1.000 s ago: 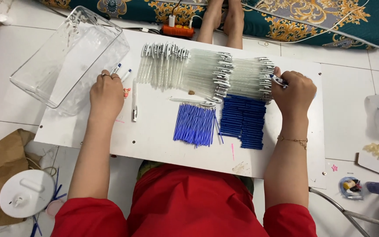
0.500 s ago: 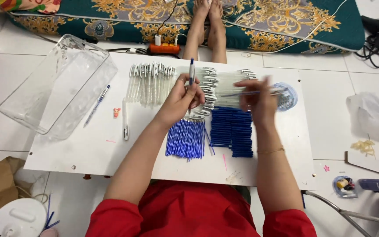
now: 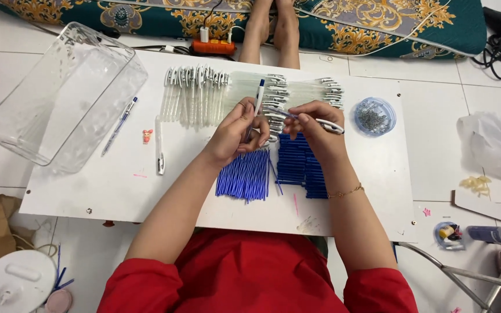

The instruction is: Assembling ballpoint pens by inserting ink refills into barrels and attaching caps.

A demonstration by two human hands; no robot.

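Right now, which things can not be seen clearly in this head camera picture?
- Head view: left hand fingers hide the lower part of the clear pen with blue tip.
- Small round blue dish: its metal contents are too small to identify.
- White round object: cut off by the bottom-left edge.

I see open surface (image 3: 117, 197) along the near edge and near-left corner. The clear bin (image 3: 59, 95) blocks the far-left corner, pen rows (image 3: 227, 95) line the far edge, and a round dish (image 3: 374, 116) sits near the far-right corner.
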